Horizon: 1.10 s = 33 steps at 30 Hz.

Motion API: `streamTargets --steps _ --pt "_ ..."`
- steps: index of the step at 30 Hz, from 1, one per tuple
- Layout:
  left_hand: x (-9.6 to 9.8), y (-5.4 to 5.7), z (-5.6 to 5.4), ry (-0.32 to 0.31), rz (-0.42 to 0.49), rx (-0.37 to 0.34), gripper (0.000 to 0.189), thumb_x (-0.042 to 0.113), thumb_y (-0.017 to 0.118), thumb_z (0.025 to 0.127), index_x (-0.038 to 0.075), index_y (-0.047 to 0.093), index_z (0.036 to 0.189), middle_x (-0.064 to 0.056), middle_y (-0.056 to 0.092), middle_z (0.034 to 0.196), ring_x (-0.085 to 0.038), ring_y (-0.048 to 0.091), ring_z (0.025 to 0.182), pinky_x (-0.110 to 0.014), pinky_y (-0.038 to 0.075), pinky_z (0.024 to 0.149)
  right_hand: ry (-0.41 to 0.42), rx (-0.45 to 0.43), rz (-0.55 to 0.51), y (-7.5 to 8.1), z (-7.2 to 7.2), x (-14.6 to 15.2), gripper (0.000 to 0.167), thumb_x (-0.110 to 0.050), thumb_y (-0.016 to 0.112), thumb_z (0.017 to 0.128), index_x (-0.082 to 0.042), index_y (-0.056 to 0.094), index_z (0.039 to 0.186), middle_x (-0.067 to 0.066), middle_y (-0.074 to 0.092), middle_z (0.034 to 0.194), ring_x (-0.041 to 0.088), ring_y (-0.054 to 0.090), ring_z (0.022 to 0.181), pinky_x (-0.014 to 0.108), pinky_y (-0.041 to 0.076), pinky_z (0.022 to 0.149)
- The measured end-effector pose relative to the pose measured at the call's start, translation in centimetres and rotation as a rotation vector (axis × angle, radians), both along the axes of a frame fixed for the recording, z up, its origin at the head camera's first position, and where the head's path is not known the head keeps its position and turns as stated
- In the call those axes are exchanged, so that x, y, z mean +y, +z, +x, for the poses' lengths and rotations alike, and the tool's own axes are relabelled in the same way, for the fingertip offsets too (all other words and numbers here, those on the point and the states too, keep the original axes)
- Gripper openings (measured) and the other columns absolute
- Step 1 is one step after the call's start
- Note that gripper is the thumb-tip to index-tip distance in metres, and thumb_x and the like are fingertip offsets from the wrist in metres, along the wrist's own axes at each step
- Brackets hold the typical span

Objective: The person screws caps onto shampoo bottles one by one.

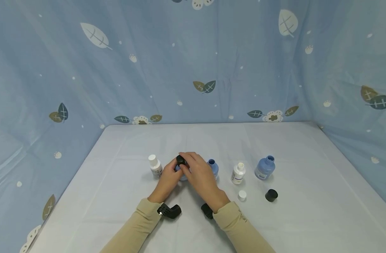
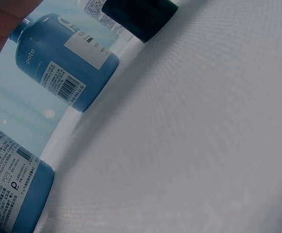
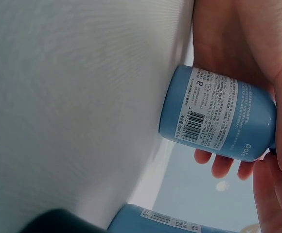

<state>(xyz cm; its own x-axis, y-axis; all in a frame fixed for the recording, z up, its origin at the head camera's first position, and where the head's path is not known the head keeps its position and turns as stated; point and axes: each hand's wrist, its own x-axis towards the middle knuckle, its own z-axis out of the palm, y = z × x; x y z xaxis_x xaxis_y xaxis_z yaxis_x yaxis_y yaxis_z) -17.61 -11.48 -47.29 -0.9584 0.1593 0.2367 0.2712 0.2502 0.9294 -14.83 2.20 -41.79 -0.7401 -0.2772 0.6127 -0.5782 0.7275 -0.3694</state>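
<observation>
My left hand point(image 1: 168, 178) grips a blue bottle point(image 1: 183, 176), with the fingers wrapped behind it and the thumb near its neck. A printed label with a barcode faces out on this blue bottle point(image 3: 209, 109) in the right wrist view. My right hand point(image 1: 201, 174) comes over the top and pinches a black cap point(image 1: 181, 160) at the bottle's mouth; fingers hide the neck. Just right of that hand stands a second blue bottle point(image 1: 213, 168), its mouth uncovered. A white bottle point(image 1: 155, 167) with a white cap on stands left of my left hand.
Farther right stand an uncapped white bottle point(image 1: 238, 173) and an uncapped blue bottle point(image 1: 265, 168). In front of them lie a small white cap point(image 1: 242, 195) and a black cap point(image 1: 271, 195) on the white tabletop point(image 1: 306, 218). A patterned blue curtain point(image 1: 167, 63) hangs behind the table.
</observation>
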Motion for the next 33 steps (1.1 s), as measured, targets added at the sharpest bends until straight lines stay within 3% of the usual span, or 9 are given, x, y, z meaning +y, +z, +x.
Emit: streamTargets --steps 4,10,13,15,19,26,30,33 --pt "0.0 0.1 0.0 0.0 -0.003 0.006 0.025 0.017 0.058 0.085 0.024 0.059 0.108 0.004 0.06 0.104 -0.012 0.055 0.094 -0.034 0.044 0.081 0.002 -0.002 -0.005 0.1 0.0 0.0 0.04 -0.017 0.067 0.08 -0.014 0.056 0.119 -0.002 0.055 0.11 0.011 0.053 0.098 0.023 0.046 0.075" --pt "-0.1 0.6 0.0 -0.017 -0.036 0.022 0.036 0.034 0.062 0.083 0.032 0.051 0.117 0.009 0.055 0.114 -0.011 0.051 0.104 -0.036 0.041 0.087 0.017 0.013 -0.029 0.3 0.0 0.1 0.045 -0.021 0.068 0.08 -0.012 0.054 0.121 0.001 0.052 0.114 0.012 0.051 0.102 0.025 0.044 0.08" --pt "-0.1 1.4 0.4 -0.053 0.027 0.003 0.047 0.032 0.062 0.084 0.034 0.043 0.126 0.009 0.049 0.123 -0.012 0.046 0.112 -0.038 0.036 0.092 0.038 0.022 -0.041 0.7 0.1 0.2 0.043 -0.025 0.063 0.083 -0.01 0.052 0.122 0.003 0.049 0.118 0.014 0.049 0.106 0.026 0.044 0.083" --pt "0.1 2.1 0.8 -0.059 0.045 0.031 0.052 0.028 0.062 0.084 0.031 0.038 0.131 0.006 0.046 0.128 -0.013 0.042 0.116 -0.039 0.032 0.096 0.044 0.027 -0.067 1.4 0.3 0.4 0.041 -0.026 0.059 0.086 -0.009 0.052 0.123 0.003 0.048 0.119 0.013 0.05 0.103 0.024 0.045 0.08" --pt "0.6 3.9 1.6 -0.022 0.029 0.151 0.061 0.026 0.063 0.084 0.023 0.031 0.136 -0.003 0.042 0.132 -0.015 0.035 0.122 -0.041 0.026 0.1 0.038 0.034 -0.158 3.2 0.5 1.5 0.036 -0.025 0.054 0.089 -0.01 0.053 0.122 0.001 0.048 0.119 0.01 0.054 0.091 0.022 0.047 0.07" --pt "1.1 4.4 0.5 0.074 -0.033 0.457 0.072 0.027 0.068 0.079 0.023 0.028 0.138 0.006 0.034 0.138 -0.014 0.029 0.126 -0.036 0.025 0.101 0.07 0.008 -0.313 6.4 0.9 4.6 0.032 -0.025 0.049 0.092 -0.013 0.053 0.121 -0.004 0.05 0.117 0.008 0.053 0.098 0.026 0.048 0.075" --pt "1.2 6.6 2.0 0.087 -0.053 0.569 0.06 0.027 0.063 0.083 0.013 0.036 0.134 0.0 0.035 0.136 -0.019 0.032 0.124 -0.038 0.027 0.1 0.068 -0.063 -0.337 6.9 1.4 6.4 0.033 -0.028 0.047 0.093 -0.016 0.051 0.124 -0.006 0.053 0.114 0.007 0.052 0.099 0.029 0.047 0.078" --pt "1.8 8.3 3.5 0.06 0.016 0.602 0.042 0.012 0.056 0.087 0.004 0.043 0.127 -0.007 0.045 0.127 -0.022 0.039 0.118 -0.039 0.032 0.096 0.072 -0.128 -0.324 6.5 1.6 7.6 0.036 -0.03 0.044 0.094 -0.018 0.045 0.129 -0.007 0.054 0.111 0.006 0.053 0.097 0.03 0.046 0.078"
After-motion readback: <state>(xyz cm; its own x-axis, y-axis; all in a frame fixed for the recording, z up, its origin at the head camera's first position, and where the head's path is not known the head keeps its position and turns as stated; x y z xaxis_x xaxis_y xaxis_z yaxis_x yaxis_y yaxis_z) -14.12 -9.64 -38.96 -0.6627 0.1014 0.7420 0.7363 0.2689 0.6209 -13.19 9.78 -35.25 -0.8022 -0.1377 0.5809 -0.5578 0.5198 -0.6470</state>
